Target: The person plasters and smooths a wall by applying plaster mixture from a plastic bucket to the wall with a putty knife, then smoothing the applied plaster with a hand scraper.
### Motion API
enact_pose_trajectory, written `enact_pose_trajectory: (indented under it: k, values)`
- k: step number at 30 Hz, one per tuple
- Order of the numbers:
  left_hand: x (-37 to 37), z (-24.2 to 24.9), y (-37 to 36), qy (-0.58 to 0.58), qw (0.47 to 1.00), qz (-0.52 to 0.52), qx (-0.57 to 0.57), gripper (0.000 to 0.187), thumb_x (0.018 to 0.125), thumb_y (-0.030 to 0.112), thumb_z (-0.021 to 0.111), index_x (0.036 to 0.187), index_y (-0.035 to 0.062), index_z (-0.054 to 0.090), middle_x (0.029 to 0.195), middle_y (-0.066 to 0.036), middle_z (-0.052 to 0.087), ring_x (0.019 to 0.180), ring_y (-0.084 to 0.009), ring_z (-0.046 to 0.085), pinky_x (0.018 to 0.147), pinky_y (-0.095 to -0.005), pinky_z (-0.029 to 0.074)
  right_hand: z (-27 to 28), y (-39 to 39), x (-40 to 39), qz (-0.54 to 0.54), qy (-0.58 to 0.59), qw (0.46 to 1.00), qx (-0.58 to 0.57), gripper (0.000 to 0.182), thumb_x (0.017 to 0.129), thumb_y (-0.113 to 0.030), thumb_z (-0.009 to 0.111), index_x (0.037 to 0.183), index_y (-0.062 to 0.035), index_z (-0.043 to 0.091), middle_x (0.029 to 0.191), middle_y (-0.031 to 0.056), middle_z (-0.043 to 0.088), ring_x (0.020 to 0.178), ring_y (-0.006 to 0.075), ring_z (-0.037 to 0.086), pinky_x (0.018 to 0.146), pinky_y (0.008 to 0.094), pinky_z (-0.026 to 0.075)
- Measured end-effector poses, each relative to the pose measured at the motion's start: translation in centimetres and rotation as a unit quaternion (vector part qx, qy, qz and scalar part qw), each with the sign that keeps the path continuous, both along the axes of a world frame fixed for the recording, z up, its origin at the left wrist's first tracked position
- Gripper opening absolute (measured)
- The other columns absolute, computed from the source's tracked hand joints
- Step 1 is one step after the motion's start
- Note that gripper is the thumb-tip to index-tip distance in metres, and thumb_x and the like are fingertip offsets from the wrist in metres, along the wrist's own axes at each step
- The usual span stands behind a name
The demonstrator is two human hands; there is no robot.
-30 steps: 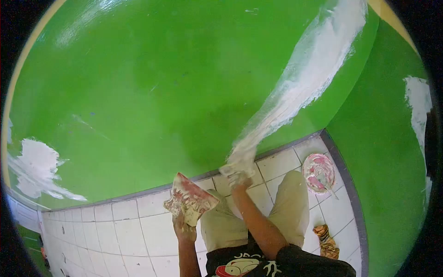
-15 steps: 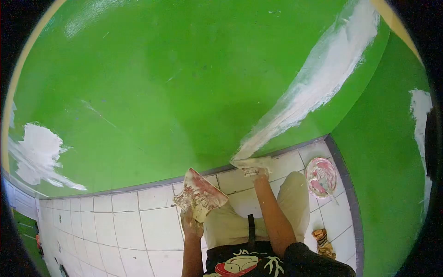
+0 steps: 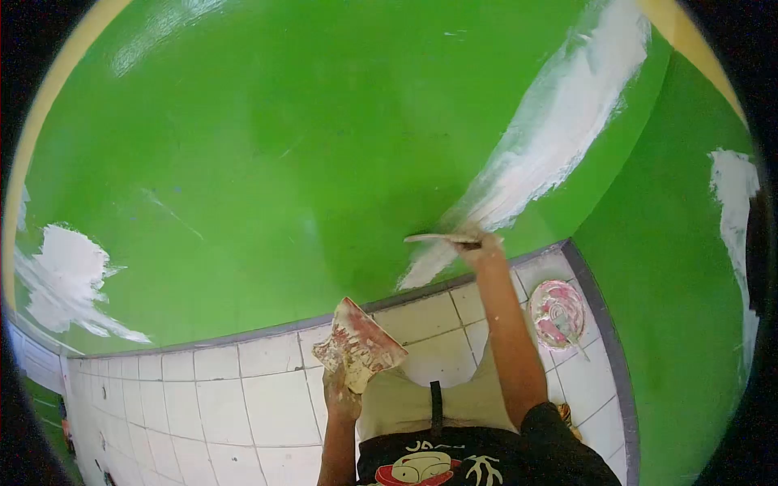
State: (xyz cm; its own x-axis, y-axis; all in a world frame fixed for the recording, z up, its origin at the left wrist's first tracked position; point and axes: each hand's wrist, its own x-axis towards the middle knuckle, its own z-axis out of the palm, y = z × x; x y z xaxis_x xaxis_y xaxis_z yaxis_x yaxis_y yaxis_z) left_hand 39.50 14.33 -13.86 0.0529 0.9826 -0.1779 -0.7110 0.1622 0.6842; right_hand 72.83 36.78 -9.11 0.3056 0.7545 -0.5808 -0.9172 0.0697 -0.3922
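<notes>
My left hand [image 3: 342, 397] is closed around the narrow end of a roughly triangular putty board [image 3: 363, 344], its face smeared with white and reddish putty. In my right hand [image 3: 485, 248] is a broad putty knife [image 3: 438, 238], seen nearly edge-on, its blade at the lower part of a white putty strip [image 3: 559, 134]. That strip runs diagonally down the green wall [image 3: 284, 162] from the upper right almost to the floor. My fingers partly hide the knife's grip.
A round putty-smeared lid or dish [image 3: 557, 314] lies on the white tiled floor [image 3: 227, 405] at right, a thin tool across its edge. White patches [image 3: 73, 263] mark the wall at left and the adjoining wall at right. A grey skirting edge [image 3: 600, 348] follows the corner.
My right hand has moved up and slightly right along the strip with the putty knife, away from the wall's foot. My left hand and its board stay nearly in place.
</notes>
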Motion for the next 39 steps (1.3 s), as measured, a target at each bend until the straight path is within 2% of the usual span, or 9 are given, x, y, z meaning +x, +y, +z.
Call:
enact_pose_trajectory:
  k: [6, 11, 13, 19, 30, 35, 37, 38, 39]
  values:
    - [-0.4, 0.1, 0.1, 0.011, 0.999, -0.036, 0.010, 0.044, 0.095, 0.024, 0.049, 0.131, 0.0003, 0.038, 0.125, -0.015, 0.053, 0.110, -0.0271, 0.057, 0.089, -0.0405, 0.052, 15.3, -3.3, 4.2, -0.032, -0.039, 0.977, 0.209, 0.033, 0.093, -0.009, 0.030, 0.115, 0.0110, 0.043, 0.106, 0.0243, 0.055, 0.092, 0.0415, 0.058, 0.086, 0.0555, 0.051]
    - [-0.5, 1.8, 0.1, -0.038, 0.998, -0.039, -0.009, 0.044, 0.095, 0.024, 0.048, 0.131, 0.0013, 0.037, 0.123, -0.014, 0.053, 0.109, -0.0265, 0.057, 0.087, -0.0392, 0.054, 25.9, -6.2, 7.5, -0.207, -0.395, 0.847, 0.290, 0.028, 0.086, -0.002, 0.044, 0.108, 0.0155, 0.049, 0.098, 0.0265, 0.059, 0.076, 0.0341, 0.062, 0.062, 0.0466, 0.053]
    - [-0.9, 2.4, 0.2, -0.014, 0.998, -0.057, 0.014, 0.044, 0.095, 0.024, 0.048, 0.132, 0.0011, 0.037, 0.123, -0.014, 0.053, 0.109, -0.0267, 0.057, 0.087, -0.0396, 0.054, 29.3, -5.4, 6.9, -0.461, -0.655, 0.582, 0.137, 0.023, 0.082, 0.004, 0.049, 0.102, 0.0113, 0.058, 0.090, 0.0196, 0.061, 0.074, 0.0283, 0.061, 0.062, 0.0432, 0.051]
    - [-0.7, 2.2, 0.5, -0.033, 0.997, -0.065, 0.039, 0.048, 0.096, 0.025, 0.048, 0.135, 0.0013, 0.033, 0.126, -0.014, 0.051, 0.109, -0.0279, 0.057, 0.087, -0.0419, 0.054, 26.8, -0.4, 5.8, -0.412, -0.874, 0.227, 0.124, 0.045, 0.073, 0.006, 0.055, 0.116, -0.0048, 0.061, 0.119, 0.0161, 0.061, 0.107, 0.0290, 0.060, 0.094, 0.0350, 0.045]
    - [-1.5, 0.3, 0.4, 0.023, 0.998, -0.045, 0.020, 0.055, 0.094, 0.034, 0.050, 0.133, -0.0013, 0.035, 0.127, -0.016, 0.050, 0.113, -0.0275, 0.055, 0.089, -0.0403, 0.052, -4.9, -8.6, -7.4, -0.087, -0.939, 0.300, 0.146, 0.044, 0.077, -0.015, 0.060, 0.121, -0.0081, 0.058, 0.126, 0.0115, 0.056, 0.123, 0.0315, 0.047, 0.103, 0.0446, 0.037]
    - [-1.0, 2.0, 0.5, -0.011, 0.999, -0.033, -0.022, 0.044, 0.095, 0.025, 0.048, 0.131, 0.0029, 0.039, 0.123, -0.014, 0.054, 0.105, -0.0268, 0.059, 0.084, -0.0386, 0.055, -0.4, -9.6, -2.7, -0.126, -0.860, 0.440, 0.227, 0.037, 0.078, -0.012, 0.057, 0.114, -0.0048, 0.062, 0.115, 0.0125, 0.062, 0.110, 0.0290, 0.057, 0.096, 0.0428, 0.043]
    - [-1.0, 1.7, 0.6, -0.001, 0.999, -0.037, -0.013, 0.042, 0.095, 0.024, 0.048, 0.131, 0.0032, 0.040, 0.122, -0.014, 0.055, 0.104, -0.0270, 0.060, 0.084, -0.0389, 0.054, 7.1, -9.8, 2.7, -0.248, -0.926, 0.283, 0.018, 0.030, 0.086, -0.009, 0.050, 0.111, -0.0010, 0.063, 0.106, 0.0168, 0.065, 0.097, 0.0267, 0.063, 0.083, 0.0346, 0.049]
    - [-1.2, 1.5, 0.3, 0.010, 0.999, -0.038, -0.007, 0.041, 0.095, 0.023, 0.048, 0.130, 0.0034, 0.041, 0.120, -0.013, 0.055, 0.104, -0.0272, 0.060, 0.085, -0.0392, 0.054, 12.3, -9.8, 4.8, -0.288, -0.858, 0.422, 0.053, 0.028, 0.086, -0.006, 0.049, 0.109, -0.0009, 0.064, 0.100, 0.0175, 0.066, 0.086, 0.0248, 0.065, 0.073, 0.0318, 0.051]
    - [-1.4, 1.0, 0.2, 0.007, 0.999, -0.041, -0.009, 0.041, 0.095, 0.023, 0.048, 0.130, 0.0034, 0.041, 0.120, -0.013, 0.055, 0.104, -0.0272, 0.060, 0.085, -0.0392, 0.054, 17.5, -8.4, 8.1, -0.438, -0.861, 0.241, 0.091, 0.030, 0.085, -0.003, 0.049, 0.111, -0.0014, 0.064, 0.088, 0.0139, 0.068, 0.069, 0.0198, 0.063, 0.059, 0.0282, 0.050]
